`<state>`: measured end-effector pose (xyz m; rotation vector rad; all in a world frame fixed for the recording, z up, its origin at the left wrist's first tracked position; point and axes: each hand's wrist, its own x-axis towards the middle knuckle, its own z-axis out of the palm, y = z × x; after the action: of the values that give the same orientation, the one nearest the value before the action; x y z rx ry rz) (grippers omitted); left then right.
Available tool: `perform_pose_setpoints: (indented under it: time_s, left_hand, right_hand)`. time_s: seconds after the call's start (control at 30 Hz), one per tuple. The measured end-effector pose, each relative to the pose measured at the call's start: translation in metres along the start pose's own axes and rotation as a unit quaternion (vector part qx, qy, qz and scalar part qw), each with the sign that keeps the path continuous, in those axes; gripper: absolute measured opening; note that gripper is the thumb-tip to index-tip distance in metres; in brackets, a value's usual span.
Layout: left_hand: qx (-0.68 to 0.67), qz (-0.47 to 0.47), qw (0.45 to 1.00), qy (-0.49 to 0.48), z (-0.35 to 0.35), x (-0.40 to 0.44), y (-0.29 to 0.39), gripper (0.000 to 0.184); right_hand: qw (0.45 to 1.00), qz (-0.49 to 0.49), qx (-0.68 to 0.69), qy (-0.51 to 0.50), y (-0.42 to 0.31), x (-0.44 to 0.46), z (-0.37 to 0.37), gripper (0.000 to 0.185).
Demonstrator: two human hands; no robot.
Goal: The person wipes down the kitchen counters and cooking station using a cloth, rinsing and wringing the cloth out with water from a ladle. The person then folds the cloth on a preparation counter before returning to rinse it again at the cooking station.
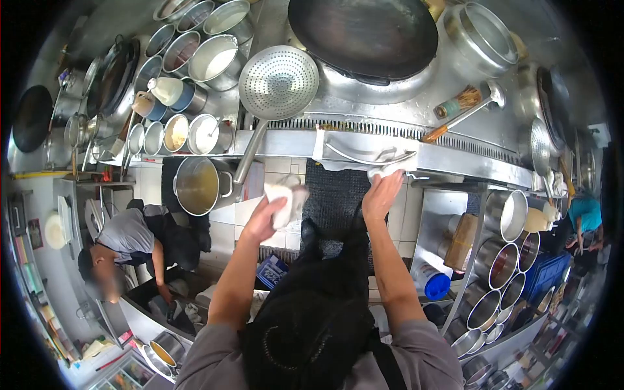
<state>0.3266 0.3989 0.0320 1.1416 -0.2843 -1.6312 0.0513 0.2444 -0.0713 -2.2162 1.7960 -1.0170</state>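
My left hand (pixel 262 220) is closed around a bunched white cloth (pixel 279 195), held over the floor and somewhat smeared by motion. At the front edge of the stove, my right hand (pixel 382 195) has its fingers on a folded white cloth (pixel 388 171), though part of the grip is hidden. Just above it, another white cloth (pixel 328 155) lies along the stove's front rail, next to a curved metal handle (pixel 364 160). Between my left hand and the stove, a perforated strainer (pixel 278 82) points its handle down toward me.
A big black wok (pixel 364 36) sits on the burner ahead. A ladle (pixel 465 116) and a bamboo brush (pixel 459 102) lie right of it. A pot of yellowish liquid (pixel 198 186) stands at left. Nearby, a co-worker (pixel 140 237) bends over a dark bin. Metal pots (pixel 497 265) line the right.
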Motion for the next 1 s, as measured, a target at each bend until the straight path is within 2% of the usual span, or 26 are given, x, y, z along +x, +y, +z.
perform_pose_setpoints:
  time_s: [0.07, 0.13, 0.2, 0.27, 0.3, 0.4, 0.57, 0.7, 0.8, 0.87, 1.0]
  left_hand:
    - [-0.047, -0.022, 0.999, -0.009, -0.003, -0.023, -0.007, 0.074]
    - [-0.114, -0.033, 0.993, -0.006, -0.004, -0.037, -0.006, 0.068]
    - [-0.117, -0.050, 0.992, 0.002, -0.010, -0.039, 0.004, 0.069]
    - [-0.106, -0.037, 0.993, -0.020, -0.033, -0.039, 0.002, 0.071]
    - [-0.084, -0.020, 0.995, 0.060, -0.029, -0.044, 0.003, 0.066]
    - [-0.082, 0.028, 0.991, 0.102, -0.015, -0.044, 0.005, 0.061]
    - [-0.087, 0.011, 0.992, 0.087, -0.003, -0.032, -0.011, 0.060]
    - [-0.066, 0.002, 0.995, 0.075, 0.019, -0.031, -0.014, 0.063]
    - [-0.043, 0.009, 0.997, 0.058, 0.026, -0.029, -0.019, 0.066]
    - [-0.051, 0.018, 0.994, 0.091, 0.033, -0.026, -0.019, 0.067]
    - [-0.073, 0.001, 0.996, 0.057, 0.036, -0.018, -0.023, 0.064]
  right_hand:
    - [1.000, -0.019, -0.007, -0.014, 0.001, -0.004, 0.002, 0.046]
    - [0.977, -0.174, -0.054, -0.112, -0.013, 0.017, -0.009, 0.046]
    - [0.978, -0.166, -0.042, -0.120, -0.030, 0.050, -0.001, 0.044]
    - [0.972, -0.207, -0.048, -0.104, -0.043, 0.073, 0.007, 0.046]
    - [0.971, -0.217, -0.066, -0.077, -0.045, 0.072, 0.012, 0.046]
    - [0.969, -0.212, -0.080, -0.102, -0.050, 0.067, 0.023, 0.044]
    - [0.955, -0.243, 0.050, -0.163, -0.071, 0.067, 0.017, 0.046]
    - [0.933, -0.287, 0.041, -0.214, -0.044, 0.055, 0.003, 0.051]
    - [0.929, -0.297, 0.089, -0.202, -0.038, 0.056, -0.001, 0.049]
    - [0.932, -0.293, 0.091, -0.192, -0.040, 0.053, -0.001, 0.049]
    - [0.948, -0.256, 0.102, -0.161, -0.053, 0.039, 0.008, 0.049]
